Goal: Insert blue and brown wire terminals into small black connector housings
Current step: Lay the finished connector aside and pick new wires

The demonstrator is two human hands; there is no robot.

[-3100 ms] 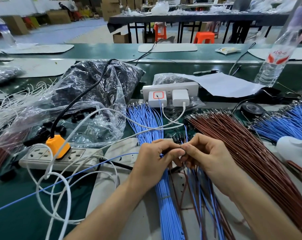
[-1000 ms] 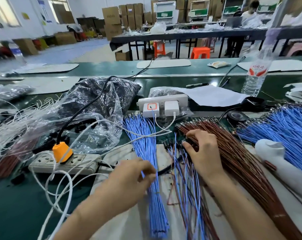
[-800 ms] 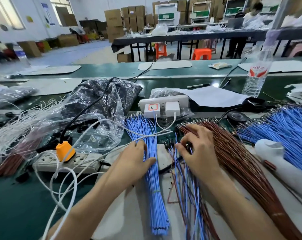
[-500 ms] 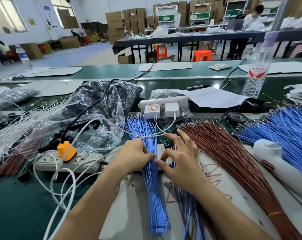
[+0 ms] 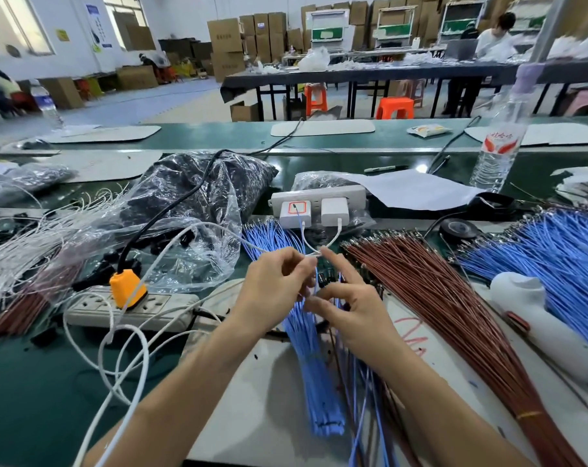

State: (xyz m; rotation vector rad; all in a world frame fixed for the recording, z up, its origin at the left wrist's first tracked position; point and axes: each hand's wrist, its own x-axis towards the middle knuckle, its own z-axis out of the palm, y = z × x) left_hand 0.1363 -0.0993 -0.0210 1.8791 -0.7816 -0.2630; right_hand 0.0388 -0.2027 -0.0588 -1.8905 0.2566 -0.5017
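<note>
Left hand (image 5: 272, 291) pinching a thin blue wire (image 5: 316, 278), right hand (image 5: 351, 311) half-curled just beside it, its hold unclear.

One head-worn view — forward, downward, close over the workbench (image 5: 33, 382).

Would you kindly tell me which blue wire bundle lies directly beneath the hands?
The narrow blue bundle in the centre, passing beneath the left hand and right hand; the other blue bundle fans out at far right, beyond the brown wires.
</note>
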